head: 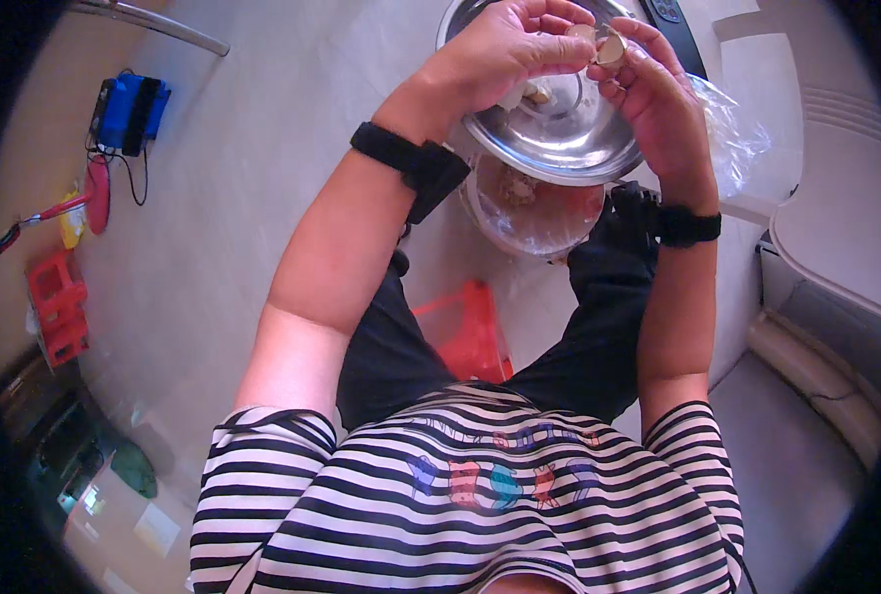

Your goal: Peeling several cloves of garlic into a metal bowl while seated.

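Note:
My left hand pinches a pale piece of garlic between thumb and fingers. Close against it, my right hand grips a garlic clove with a whitish face turned up. The fingertips of both hands nearly meet above a shiny stainless steel basin. Inside the basin, partly behind my left hand, lie a few small garlic pieces. Below the basin's near rim stands a container lined with clear plastic, with pale scraps in it that look like garlic skins.
Between my legs is a red plastic stool or similar object. A clear plastic bag lies right of the basin. On the left are a blue box with a black strap and cables and a red plastic crate. A metal tube crosses the upper left.

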`<action>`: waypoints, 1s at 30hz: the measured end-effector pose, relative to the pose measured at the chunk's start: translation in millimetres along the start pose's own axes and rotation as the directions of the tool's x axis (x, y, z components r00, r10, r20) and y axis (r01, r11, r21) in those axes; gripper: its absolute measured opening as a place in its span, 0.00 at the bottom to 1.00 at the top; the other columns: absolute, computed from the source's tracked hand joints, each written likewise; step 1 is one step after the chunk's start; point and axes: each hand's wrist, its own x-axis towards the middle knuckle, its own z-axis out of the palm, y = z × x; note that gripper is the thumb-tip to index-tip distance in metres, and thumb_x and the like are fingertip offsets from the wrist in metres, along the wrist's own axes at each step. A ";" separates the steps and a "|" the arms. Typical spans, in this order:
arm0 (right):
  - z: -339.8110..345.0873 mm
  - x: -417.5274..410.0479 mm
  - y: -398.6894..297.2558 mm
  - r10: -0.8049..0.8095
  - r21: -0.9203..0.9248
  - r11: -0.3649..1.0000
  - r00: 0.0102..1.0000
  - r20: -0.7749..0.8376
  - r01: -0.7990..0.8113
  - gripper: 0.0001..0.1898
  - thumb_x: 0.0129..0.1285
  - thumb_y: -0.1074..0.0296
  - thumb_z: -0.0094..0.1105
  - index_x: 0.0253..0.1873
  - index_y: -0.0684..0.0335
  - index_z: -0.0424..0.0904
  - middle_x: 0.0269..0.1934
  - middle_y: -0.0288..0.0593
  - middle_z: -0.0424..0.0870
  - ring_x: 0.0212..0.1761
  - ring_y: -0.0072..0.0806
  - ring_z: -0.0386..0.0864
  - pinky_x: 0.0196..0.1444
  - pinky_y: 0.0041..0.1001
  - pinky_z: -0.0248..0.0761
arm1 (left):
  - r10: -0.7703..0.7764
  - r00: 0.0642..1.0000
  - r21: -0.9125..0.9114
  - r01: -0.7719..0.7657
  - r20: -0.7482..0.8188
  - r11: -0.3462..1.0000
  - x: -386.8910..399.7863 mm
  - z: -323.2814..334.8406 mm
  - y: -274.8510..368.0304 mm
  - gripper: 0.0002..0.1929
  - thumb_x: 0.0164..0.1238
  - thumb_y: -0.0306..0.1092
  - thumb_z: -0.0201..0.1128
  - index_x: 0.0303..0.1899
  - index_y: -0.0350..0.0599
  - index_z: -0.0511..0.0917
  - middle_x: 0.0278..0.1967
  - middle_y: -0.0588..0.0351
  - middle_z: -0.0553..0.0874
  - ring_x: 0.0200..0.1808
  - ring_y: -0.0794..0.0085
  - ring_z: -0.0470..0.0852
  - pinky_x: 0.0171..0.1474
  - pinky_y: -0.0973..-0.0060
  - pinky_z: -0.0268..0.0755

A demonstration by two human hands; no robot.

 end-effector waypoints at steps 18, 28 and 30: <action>19.0 -1.4 3.7 -0.146 -0.311 0.947 0.970 -0.195 0.080 0.10 0.63 0.67 0.66 0.46 0.61 0.81 0.33 0.30 0.80 0.31 0.14 0.73 0.33 0.15 0.64 | 0.178 0.982 0.258 -0.156 -0.065 0.953 1.9 4.7 -3.0 0.17 0.63 0.30 0.71 0.52 0.40 0.81 0.45 0.57 0.87 0.46 0.76 0.85 0.51 0.79 0.78; 25.0 4.5 7.0 -0.097 -0.274 0.961 0.973 -0.210 0.037 0.07 0.62 0.73 0.62 0.44 0.62 0.79 0.32 0.30 0.79 0.27 0.13 0.69 0.30 0.16 0.61 | 0.228 0.974 0.216 -0.221 -0.008 0.951 2.5 -2.7 -10.6 0.16 0.66 0.32 0.69 0.53 0.40 0.79 0.45 0.55 0.86 0.45 0.77 0.85 0.49 0.81 0.78; 25.0 6.4 7.1 -0.083 -0.240 0.970 0.973 -0.214 0.030 0.06 0.62 0.74 0.61 0.44 0.62 0.79 0.32 0.31 0.79 0.26 0.13 0.68 0.30 0.16 0.60 | 0.191 0.982 0.109 -0.189 -0.005 0.976 3.1 -6.8 -12.0 0.16 0.67 0.33 0.68 0.53 0.39 0.78 0.45 0.54 0.86 0.45 0.76 0.85 0.49 0.80 0.79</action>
